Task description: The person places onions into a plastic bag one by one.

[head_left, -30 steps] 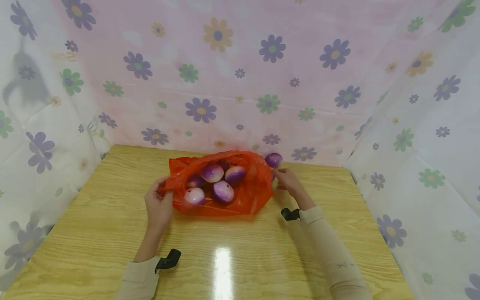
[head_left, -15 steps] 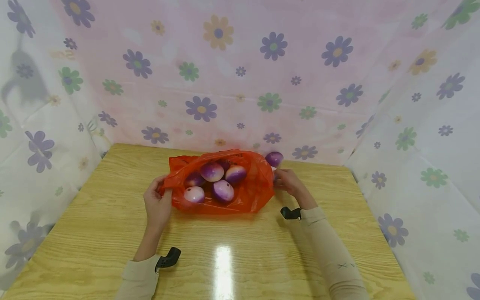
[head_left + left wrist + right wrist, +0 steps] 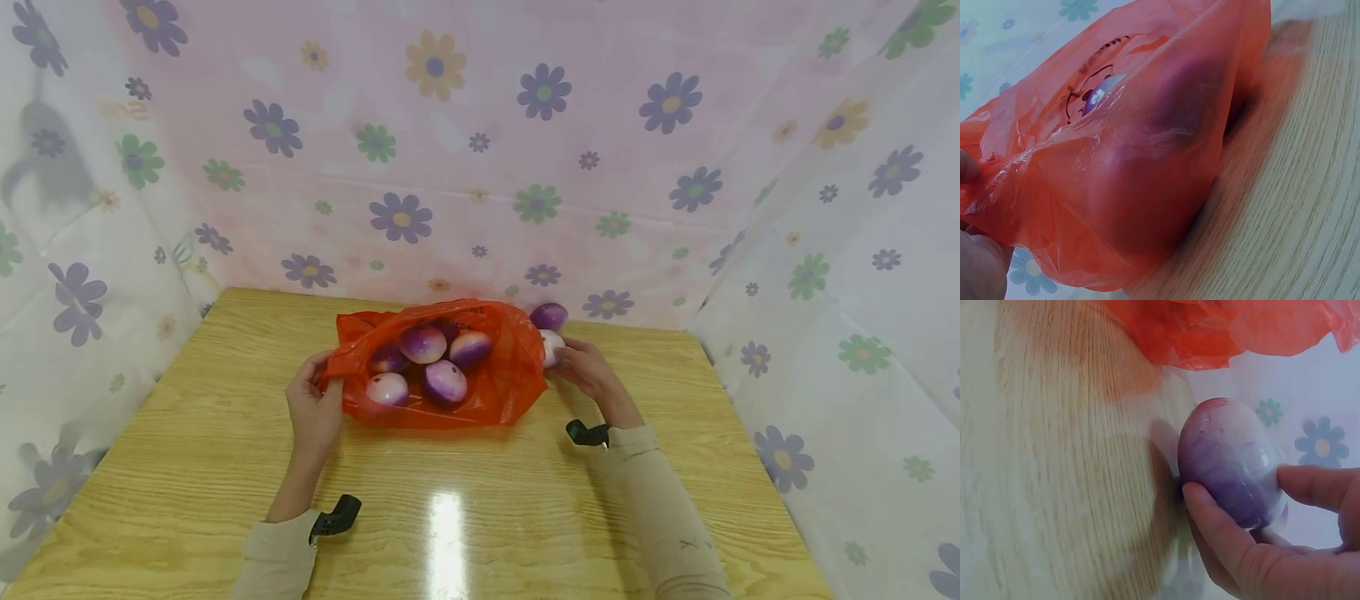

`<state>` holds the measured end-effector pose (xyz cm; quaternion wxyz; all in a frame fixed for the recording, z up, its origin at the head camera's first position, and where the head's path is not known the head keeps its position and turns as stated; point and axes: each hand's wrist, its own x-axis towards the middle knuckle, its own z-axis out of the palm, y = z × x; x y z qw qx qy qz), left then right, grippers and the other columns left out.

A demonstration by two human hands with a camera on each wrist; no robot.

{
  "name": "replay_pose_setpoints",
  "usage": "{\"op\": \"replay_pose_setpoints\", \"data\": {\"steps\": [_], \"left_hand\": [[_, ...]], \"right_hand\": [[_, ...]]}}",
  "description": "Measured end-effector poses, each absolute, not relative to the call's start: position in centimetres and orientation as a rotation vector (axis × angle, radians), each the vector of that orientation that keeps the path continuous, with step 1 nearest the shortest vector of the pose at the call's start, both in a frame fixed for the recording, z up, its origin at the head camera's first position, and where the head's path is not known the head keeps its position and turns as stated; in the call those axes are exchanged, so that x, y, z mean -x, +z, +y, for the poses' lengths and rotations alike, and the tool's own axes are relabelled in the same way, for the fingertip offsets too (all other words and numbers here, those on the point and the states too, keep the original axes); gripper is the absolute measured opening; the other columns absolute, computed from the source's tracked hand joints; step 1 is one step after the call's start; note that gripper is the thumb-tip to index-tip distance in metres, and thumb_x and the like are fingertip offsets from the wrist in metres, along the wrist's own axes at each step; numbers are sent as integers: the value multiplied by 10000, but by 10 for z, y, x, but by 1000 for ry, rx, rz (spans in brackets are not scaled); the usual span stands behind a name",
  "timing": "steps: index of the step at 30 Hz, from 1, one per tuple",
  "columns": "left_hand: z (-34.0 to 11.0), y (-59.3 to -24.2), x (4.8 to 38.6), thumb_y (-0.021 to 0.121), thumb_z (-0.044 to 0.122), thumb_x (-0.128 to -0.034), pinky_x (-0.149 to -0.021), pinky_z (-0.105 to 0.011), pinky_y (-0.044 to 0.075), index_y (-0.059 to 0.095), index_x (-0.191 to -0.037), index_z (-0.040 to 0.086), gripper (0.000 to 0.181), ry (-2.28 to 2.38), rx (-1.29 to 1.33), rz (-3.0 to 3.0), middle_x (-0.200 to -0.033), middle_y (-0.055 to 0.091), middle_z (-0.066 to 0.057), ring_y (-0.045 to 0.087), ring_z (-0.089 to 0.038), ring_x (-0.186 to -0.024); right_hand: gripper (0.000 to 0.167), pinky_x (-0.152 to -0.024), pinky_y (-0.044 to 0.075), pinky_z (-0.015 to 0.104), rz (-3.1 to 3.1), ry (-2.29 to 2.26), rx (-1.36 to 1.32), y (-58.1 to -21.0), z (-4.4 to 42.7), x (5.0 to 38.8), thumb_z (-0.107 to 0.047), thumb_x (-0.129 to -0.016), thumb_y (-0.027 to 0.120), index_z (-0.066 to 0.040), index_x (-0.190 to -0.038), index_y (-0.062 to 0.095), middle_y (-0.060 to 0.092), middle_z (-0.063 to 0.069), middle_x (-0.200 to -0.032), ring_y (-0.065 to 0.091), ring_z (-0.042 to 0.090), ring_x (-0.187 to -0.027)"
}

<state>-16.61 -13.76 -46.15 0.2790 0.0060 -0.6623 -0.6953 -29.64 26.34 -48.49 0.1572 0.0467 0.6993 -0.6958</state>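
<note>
A red plastic bag (image 3: 517,375) lies on its side on the table, its mouth facing forward. Inside it sit several glossy purple-and-white egg-shaped pieces (image 3: 446,382). My left hand (image 3: 315,408) grips the left rim of the bag; in the left wrist view thin film (image 3: 1054,206) stretches from the fingers. At the bag's right side my right hand (image 3: 592,375) pinches another egg-shaped piece (image 3: 1229,459) between thumb and fingers. Behind it, a purple piece (image 3: 549,317) lies outside the bag near the wall.
The wood-grain table (image 3: 450,500) has a bright light reflection in front of the bag. Flower-patterned sheeting (image 3: 480,167) rises close behind the bag and along both sides.
My right hand has shifted slightly right, and the egg-shaped piece in it has come into view from behind the bag's edge. The left hand and bag stay almost still.
</note>
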Motion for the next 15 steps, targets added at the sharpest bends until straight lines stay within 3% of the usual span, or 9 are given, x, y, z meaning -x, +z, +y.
{"op": "replay_pose_setpoints", "data": {"steps": [8,15], "left_hand": [[-143,-483,177,532,-96,-983,-862,-111,529,635,-1182,-141,229,-1863,-43,-1783,-1028,676,147,636,-41,-959],[-143,-485,177,543,-80,-982,-859,-124,537,640,-1170,-138,219,-1858,-29,-1770,-1027,686,135,645,-59,-951]], "right_hand": [[562,-1060,486,418,1979,-1985,-68,-488,271,290,-39,-1065,400,134,-1553,182,287,390,-1516,642,123,-963],[547,-1076,477,415,1997,-1952,-22,-490,277,281,-39,-1068,379,115,-1560,197,293,384,-1529,625,148,-1039]]}}
